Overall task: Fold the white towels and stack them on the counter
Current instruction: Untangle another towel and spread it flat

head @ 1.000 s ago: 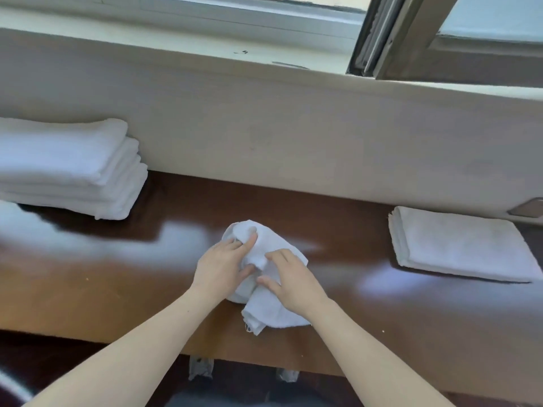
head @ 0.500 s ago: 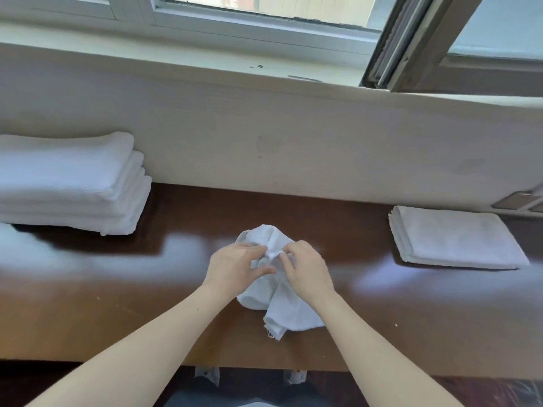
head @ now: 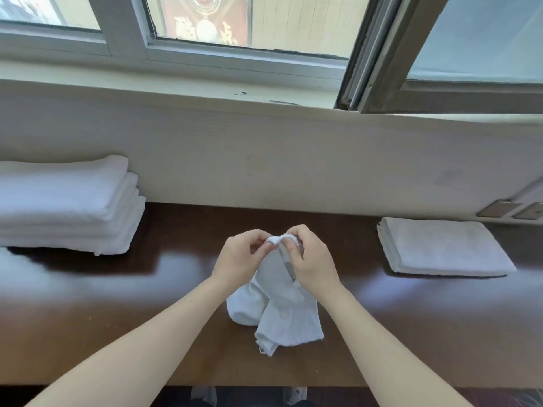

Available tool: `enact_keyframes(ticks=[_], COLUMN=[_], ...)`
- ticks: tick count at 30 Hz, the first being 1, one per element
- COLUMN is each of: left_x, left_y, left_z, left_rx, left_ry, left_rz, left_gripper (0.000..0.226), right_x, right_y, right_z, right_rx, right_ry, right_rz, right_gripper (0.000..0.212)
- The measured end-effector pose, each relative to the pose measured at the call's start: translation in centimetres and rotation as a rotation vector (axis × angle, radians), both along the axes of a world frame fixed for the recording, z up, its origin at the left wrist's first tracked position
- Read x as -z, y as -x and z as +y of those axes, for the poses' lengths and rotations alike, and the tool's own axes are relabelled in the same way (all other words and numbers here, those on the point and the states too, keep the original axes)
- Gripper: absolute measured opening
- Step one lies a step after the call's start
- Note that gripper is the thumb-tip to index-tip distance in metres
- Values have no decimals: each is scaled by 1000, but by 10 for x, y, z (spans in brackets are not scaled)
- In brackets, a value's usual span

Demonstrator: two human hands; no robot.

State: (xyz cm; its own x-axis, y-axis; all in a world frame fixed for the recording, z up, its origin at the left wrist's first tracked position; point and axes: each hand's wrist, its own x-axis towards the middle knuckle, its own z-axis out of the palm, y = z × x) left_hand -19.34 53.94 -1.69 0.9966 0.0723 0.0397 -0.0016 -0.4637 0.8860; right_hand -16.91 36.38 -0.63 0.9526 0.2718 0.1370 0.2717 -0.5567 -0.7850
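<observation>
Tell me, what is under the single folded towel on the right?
The folded towel lies flat on the dark wooden counter, apart from both hands. Only counter shows around it; anything beneath it is covered.

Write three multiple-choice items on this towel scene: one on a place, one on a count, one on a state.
1. Where is the tall stack of folded white towels?
A. far left of the dark wooden counter
B. on the windowsill
C. far right

2. How many hands grip the crumpled white towel?
A. none
B. one
C. two

3. That crumpled towel is:
A. folded flat
B. pinched at its top, lower end on the counter
C. lying on the tall stack

Key: 1 A, it sits at the left edge. 2 C, left hand and right hand both pinch it. 3 B, it hangs bunched from the fingers.
</observation>
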Motion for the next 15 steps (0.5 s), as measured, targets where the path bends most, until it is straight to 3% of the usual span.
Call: enact_keyframes(ticks=[15], left_x=[-62], left_y=[-8], left_z=[15], left_rx=[-47], left_ry=[349], left_rz=[74], left_gripper=[45], right_x=[26], right_y=[-10], right_z=[-30], right_rx=[40], right_ry=[140], right_rz=[194], right_gripper=[17])
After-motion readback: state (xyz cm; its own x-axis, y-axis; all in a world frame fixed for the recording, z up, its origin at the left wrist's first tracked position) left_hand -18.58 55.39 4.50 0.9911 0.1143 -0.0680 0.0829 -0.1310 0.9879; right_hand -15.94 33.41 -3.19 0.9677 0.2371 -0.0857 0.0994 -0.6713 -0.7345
